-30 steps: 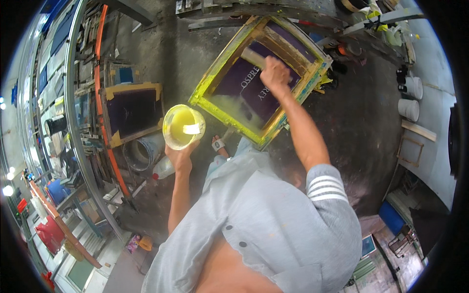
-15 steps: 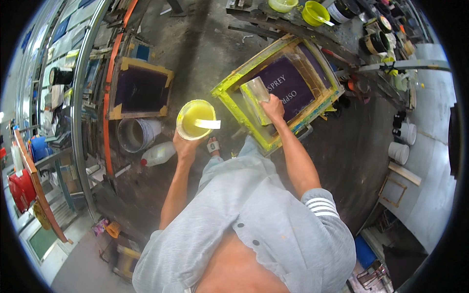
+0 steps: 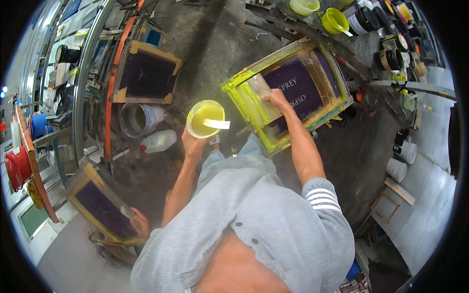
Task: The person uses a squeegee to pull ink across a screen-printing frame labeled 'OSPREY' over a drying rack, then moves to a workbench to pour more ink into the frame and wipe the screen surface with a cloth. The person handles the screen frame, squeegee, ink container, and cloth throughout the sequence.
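While the tub point(image 3: 190, 119) is gripped by curled left hand point(image 3: 193, 144), scraper point(image 3: 258, 89) by closed right hand point(image 3: 278, 99), even pressure is best applied near the frame's point(image 3: 266, 63) left edge.

My left hand point(image 3: 193, 143) is partly hidden behind the yellow tub point(image 3: 189, 118); at eight o'clock, a framed screen point(image 3: 103, 204) looks blurred.

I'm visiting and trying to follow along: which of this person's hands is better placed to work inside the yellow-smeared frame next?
Probably the right hand: it grips a wide tool inside the frame. The left hand is outside it, holding a tub of yellow liquid.
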A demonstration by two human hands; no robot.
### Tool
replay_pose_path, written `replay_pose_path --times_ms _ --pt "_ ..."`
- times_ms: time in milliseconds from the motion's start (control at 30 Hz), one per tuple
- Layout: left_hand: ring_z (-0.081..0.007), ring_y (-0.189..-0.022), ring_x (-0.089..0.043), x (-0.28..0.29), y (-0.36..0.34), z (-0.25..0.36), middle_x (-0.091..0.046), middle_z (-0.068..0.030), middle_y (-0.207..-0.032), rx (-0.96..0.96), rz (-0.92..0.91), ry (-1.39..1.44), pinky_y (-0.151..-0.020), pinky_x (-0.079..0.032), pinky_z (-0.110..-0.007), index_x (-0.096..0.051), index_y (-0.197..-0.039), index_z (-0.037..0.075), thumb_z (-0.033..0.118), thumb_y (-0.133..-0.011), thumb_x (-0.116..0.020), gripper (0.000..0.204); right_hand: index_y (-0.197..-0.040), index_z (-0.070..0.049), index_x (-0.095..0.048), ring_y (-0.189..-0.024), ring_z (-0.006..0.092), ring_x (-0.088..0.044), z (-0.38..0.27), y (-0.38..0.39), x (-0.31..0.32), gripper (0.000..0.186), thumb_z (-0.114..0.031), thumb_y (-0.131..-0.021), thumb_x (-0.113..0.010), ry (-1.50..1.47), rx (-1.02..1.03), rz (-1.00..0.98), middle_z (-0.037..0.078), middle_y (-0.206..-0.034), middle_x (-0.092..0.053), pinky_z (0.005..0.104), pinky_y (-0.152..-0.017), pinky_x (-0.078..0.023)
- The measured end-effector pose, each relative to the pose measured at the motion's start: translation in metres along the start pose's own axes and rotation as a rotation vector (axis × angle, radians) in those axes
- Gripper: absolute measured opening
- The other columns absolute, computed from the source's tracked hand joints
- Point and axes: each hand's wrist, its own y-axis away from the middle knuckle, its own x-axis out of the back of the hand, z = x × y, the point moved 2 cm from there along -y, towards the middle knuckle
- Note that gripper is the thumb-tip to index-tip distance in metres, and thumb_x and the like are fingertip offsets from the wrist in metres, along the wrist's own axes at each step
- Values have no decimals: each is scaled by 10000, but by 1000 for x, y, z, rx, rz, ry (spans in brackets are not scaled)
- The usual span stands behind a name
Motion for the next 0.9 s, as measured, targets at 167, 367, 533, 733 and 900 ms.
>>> replay_pose_path --times_ms 167,367,533,733,900 --pt "-183 -1099 -673 3 -18 -26 -674 -94 -1244 29 -50 -24 -954 -573 -345 -557 -1328 -2 -42 -696 -866 705 -1180 39 -680 -880 191 -699 -13 49 26 373 -85 -832 -729 -286 43 -84 107 -1020 -730 357 -820 -551" --pt "-168 -1147 -644 -8 -59 -46 -673 -47 -1263 20 -296 -53 -993 -553 -357 -584 -1354 40 -75 -599 -874 817 -1180 -1 -666 -1051 196 -672 5 109 37 433 130 -768 -702 -558 325 72 81 -1146 -713 339 -932 -545" --pt "-196 -1169 -629 -18 -80 -58 -670 -75 -1273 19 -465 -55 -1011 -514 -333 -574 -1392 28 -47 -575 -847 864 -1001 -40 -685 -1168 224 -630 -18 159 36 308 167 -773 -686 -584 558 206 101 -1118 -710 364 -981 -522" --pt "-174 -1169 -605 -48 -94 -41 -667 -59 -1257 36 -689 -73 -1031 -494 -344 -577 -1392 36 -12 -584 -834 850 -1044 -48 -688 -1268 315 -583 -63 217 58 207 -85 -867 -788 -578 945 164 129 -1108 -715 463 -1086 -455" --pt "-156 -1186 -591 -84 -93 -24 -650 -34 -1283 -67 -824 -30 -1056 -468 -331 -573 -1408 72 -4 -603 -844 852 -1044 -45 -634 -1268 352 -577 -93 245 61 200 -162 -922 -743 -279 1143 193 132 -1096 -691 501 -1113 -429"
